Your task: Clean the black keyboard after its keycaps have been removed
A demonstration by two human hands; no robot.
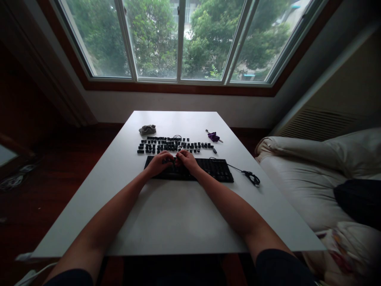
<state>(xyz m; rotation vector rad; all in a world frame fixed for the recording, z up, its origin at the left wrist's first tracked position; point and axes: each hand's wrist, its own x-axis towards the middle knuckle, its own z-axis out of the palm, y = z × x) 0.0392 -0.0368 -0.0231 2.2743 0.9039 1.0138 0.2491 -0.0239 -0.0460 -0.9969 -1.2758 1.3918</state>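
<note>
A black keyboard [214, 169] lies across the middle of the white table [178, 214]. Both my hands rest on its left half, close together. My left hand [159, 163] is curled with fingers bent onto the keyboard. My right hand [187, 159] is curled beside it, fingertips pinched near the keyboard's top edge. What the fingers hold is too small to make out. Several loose black keycaps [172, 145] lie in rows just beyond the keyboard.
A grey crumpled cloth [147, 129] lies at the far left of the keycaps. A purple tool [213, 136] lies far right. The keyboard's coiled cable [251, 176] trails right. Pale bedding [312, 178] lies beside the table; windows stand behind.
</note>
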